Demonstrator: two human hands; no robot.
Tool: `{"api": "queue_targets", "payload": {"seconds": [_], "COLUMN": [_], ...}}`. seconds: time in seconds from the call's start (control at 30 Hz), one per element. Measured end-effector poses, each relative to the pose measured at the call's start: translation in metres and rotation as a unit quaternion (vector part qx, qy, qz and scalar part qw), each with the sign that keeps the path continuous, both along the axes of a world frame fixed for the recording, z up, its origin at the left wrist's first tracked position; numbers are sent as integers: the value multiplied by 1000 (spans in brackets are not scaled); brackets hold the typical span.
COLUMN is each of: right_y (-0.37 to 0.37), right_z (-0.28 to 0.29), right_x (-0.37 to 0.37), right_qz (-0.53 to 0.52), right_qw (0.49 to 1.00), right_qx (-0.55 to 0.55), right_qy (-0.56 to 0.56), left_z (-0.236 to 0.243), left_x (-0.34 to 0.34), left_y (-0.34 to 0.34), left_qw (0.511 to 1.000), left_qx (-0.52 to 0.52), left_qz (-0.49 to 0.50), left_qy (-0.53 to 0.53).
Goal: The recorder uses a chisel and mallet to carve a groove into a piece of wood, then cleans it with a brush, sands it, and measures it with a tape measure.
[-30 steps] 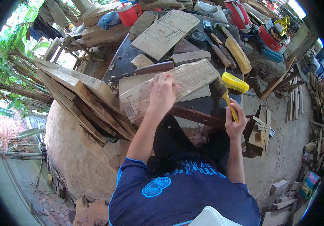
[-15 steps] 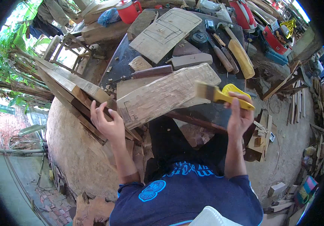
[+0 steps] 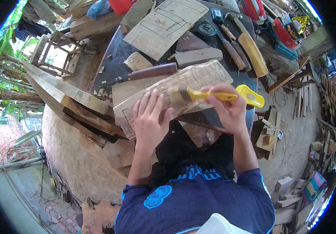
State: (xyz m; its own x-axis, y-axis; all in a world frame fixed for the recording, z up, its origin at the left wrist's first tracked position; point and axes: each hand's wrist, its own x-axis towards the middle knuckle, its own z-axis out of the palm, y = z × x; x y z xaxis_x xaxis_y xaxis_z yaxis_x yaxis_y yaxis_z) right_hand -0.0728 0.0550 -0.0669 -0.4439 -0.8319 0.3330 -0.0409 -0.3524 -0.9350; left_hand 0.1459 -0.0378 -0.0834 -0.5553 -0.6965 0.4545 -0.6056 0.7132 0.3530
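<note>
On my head feed right now, the right hand (image 3: 230, 107) has its fingers wrapped around a flat paintbrush with a yellow handle (image 3: 214, 95), pointing left across the work. The bristle end is a bit blurry, so I honestly can't tell if it's touching the wood or just above it. The work itself is a long, pale wooden board with a rough, carved surface (image 3: 205, 76), sitting at a slant near the front edge of a dark tabletop (image 3: 107, 68), on top of a thinner flat wooden board (image 3: 127, 86). The left hand (image 3: 151, 121) isn't gripping anything that I can see: it's palm down over the carved board's left part, fingers extended, thumb out to the side. A bright yellow plastic piece with an opening in it (image 3: 258, 102) is just past the right hand. Behind the carved board I've got a tool with a brown wooden handle (image 3: 154, 71), a smooth grey-beige wooden block (image 3: 199, 57) and, further back, a pale flat panel with dark lines drawn on it (image 3: 156, 37).
</note>
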Motion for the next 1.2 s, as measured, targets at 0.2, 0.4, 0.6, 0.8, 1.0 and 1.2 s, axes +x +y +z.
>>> {"api": "queue_targets", "payload": {"seconds": [0.2,0.4,0.6,0.8,1.0,1.2], "right_y": [2,23,-4,-16,-35,-25], "right_z": [-5,25,22,39,12,20], "right_x": [-17,12,-5,40,58,24], "right_qz": [-244,-93,-265,-122,-77,-331], "right_qw": [961,993,901,990,979,911], "right_qx": [-8,61,33,36,-34,23], "right_qy": [132,-39,341,53,183,245], "left_z": [1,6,8,-8,-30,-35], "left_x": [-3,12,53,75,66,71], "left_y": [14,15,4,2,2,3], "left_qw": [993,987,996,917,860,803], "left_qx": [44,81,77,255,289,362], "left_qz": [-71,-119,-28,216,180,143], "left_qy": [-87,-72,-31,218,380,452]}}
